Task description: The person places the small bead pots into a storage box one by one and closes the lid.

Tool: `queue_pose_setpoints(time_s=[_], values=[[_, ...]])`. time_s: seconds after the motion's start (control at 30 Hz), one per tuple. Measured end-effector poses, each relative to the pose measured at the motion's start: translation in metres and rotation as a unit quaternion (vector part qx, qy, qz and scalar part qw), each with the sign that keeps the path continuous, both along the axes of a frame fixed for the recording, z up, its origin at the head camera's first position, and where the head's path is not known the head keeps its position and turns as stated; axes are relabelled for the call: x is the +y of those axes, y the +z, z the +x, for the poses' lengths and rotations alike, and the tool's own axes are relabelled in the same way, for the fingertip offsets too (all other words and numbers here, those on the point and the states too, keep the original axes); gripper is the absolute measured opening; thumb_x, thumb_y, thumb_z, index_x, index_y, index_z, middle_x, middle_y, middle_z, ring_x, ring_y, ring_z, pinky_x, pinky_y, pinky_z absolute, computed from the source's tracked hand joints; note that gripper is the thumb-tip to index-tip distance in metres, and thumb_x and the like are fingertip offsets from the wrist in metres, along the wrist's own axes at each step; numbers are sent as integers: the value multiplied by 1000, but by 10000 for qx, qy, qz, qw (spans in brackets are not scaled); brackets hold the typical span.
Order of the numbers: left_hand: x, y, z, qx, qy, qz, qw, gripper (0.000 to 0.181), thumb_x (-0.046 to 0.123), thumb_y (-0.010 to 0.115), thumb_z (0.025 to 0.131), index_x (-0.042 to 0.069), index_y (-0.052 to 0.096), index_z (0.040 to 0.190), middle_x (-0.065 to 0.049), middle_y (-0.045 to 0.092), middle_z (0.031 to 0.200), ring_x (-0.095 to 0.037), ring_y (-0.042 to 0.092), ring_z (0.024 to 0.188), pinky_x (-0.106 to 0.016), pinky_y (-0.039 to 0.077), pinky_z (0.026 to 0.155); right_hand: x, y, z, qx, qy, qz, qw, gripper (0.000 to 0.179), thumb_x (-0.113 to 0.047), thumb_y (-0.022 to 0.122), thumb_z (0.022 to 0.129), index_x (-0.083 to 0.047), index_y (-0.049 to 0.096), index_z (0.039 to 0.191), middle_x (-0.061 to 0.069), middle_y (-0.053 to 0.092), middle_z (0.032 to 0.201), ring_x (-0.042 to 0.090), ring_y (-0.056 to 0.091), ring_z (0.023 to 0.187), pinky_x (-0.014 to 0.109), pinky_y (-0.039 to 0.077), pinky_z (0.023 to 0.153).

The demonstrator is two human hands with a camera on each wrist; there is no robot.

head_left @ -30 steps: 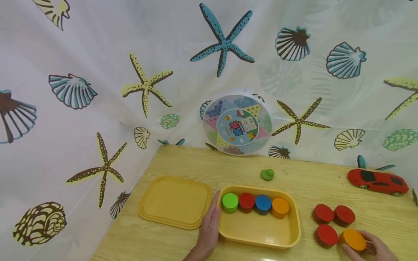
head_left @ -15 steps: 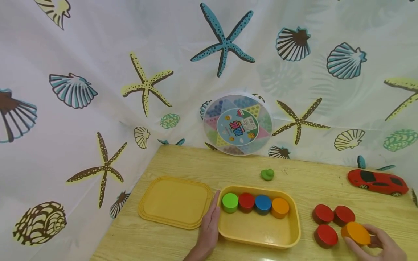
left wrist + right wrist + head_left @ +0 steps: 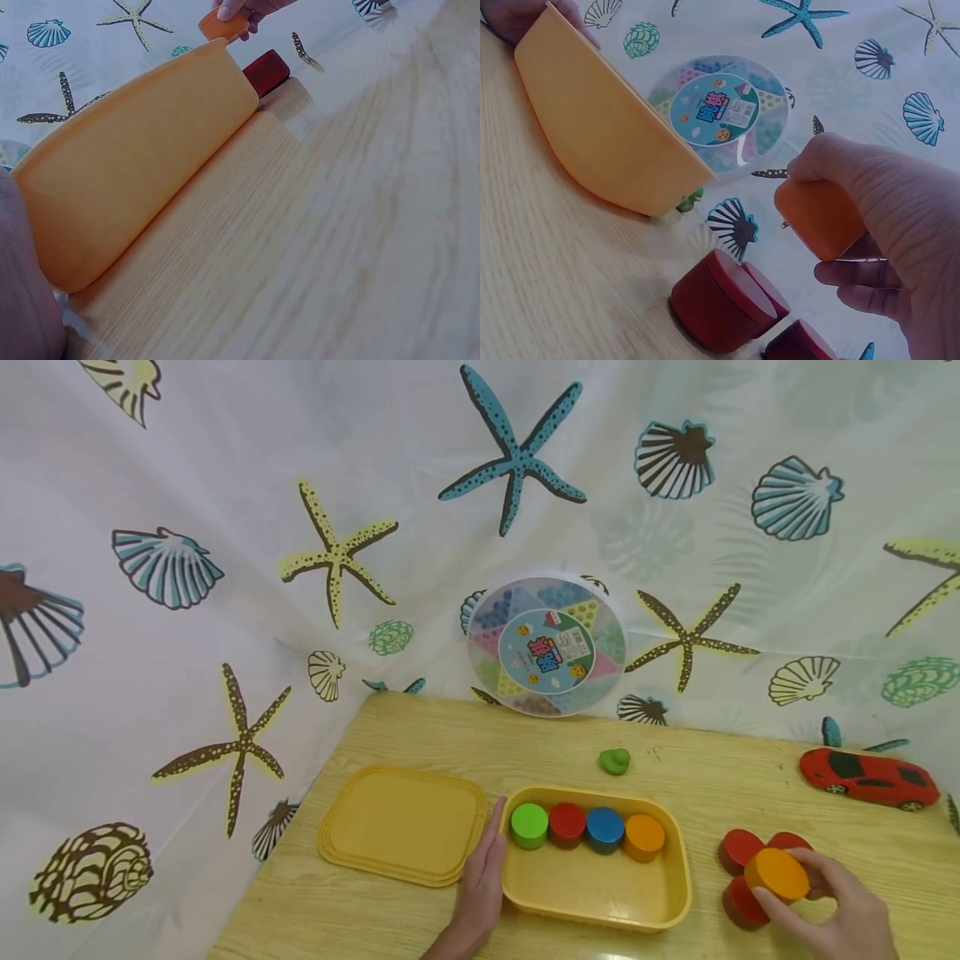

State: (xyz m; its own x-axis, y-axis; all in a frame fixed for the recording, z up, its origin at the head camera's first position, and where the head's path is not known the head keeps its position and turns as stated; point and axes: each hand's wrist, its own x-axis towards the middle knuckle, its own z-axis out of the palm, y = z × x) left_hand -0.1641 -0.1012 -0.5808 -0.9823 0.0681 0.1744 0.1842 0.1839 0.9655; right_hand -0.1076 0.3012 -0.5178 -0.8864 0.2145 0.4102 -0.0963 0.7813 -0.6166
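Observation:
My right hand pinches an orange cylinder block between thumb and fingers, raised above three red cylinder blocks on the table. In the right wrist view, the held orange block hangs clear of the reds. Straight fingers of my left hand lie along the left wall of a yellow box. Along the back of that box runs a row of blocks: green, red, blue and orange. The left wrist view shows the box's front wall.
A yellow lid lies flat left of the box. Behind the box sits a small green toy. A round game board leans on the patterned curtain, and a red toy car stands at the back right.
My right hand has lifted the orange block off the table and carried it up and left, over the red blocks. My left hand has stayed at the box.

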Motion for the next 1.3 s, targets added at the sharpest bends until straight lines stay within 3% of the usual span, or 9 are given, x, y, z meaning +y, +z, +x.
queue_pose_setpoints(time_s=[0.27,0.4,0.57,0.73,0.93,1.03,1.17,1.3], values=[[0,0,-1,27,11,-11,10000,50,29,26,117,27,23,167,-3,24,173,-15,18,158,-10,11,121,-27,10,-11,-323,795,111,9962,54,-29,96,76,-8,69,119,-2,69,95,0,56,75,13,49,66],[0,-1,-1,63,1,22,10000,51,29,26,117,23,23,168,-4,24,173,-15,18,158,-10,11,121,-44,14,-18,-404,1226,33,9916,54,-31,95,78,-10,68,121,-4,69,101,2,58,79,18,55,69],[0,-3,-2,168,25,30,9999,51,28,27,117,20,25,167,-5,26,172,-15,20,157,-11,12,122,-64,13,-30,-149,1856,83,9825,53,-28,95,78,-13,69,121,-7,69,105,2,57,83,22,57,69],[0,-3,-1,94,-4,20,10000,50,32,26,117,27,24,167,-3,25,173,-13,19,158,-11,12,122,-83,6,-43,104,2625,95,9648,53,-24,95,77,-11,70,122,-12,68,106,2,58,87,23,58,71],[1,-2,-1,74,1,11,10000,52,31,27,117,18,24,168,-4,25,173,-15,18,158,-11,12,122,-109,-2,-58,91,3366,21,9416,51,-27,93,80,-13,69,123,-9,70,112,4,61,91,29,61,77],[0,-1,-1,46,50,-63,10000,51,32,27,117,22,25,168,-3,25,172,-14,19,158,-13,12,122,-123,-3,-65,158,3650,133,9308,51,-28,93,81,-11,69,122,-6,71,112,5,61,92,31,61,78],[0,-1,-2,-8,63,-161,9999,50,33,25,117,32,23,167,-2,25,173,-15,20,158,-20,12,125,-142,-3,-73,-223,4024,195,9150,52,-35,90,84,-11,69,125,-8,70,112,4,59,92,28,60,80],[-1,-2,-3,-63,23,-165,9998,50,34,24,117,33,23,167,-1,24,173,-15,20,158,-24,13,126,-160,-4,-79,-816,4205,395,9028,54,-43,87,86,-14,69,128,-8,70,117,4,61,99,30,59,89]])
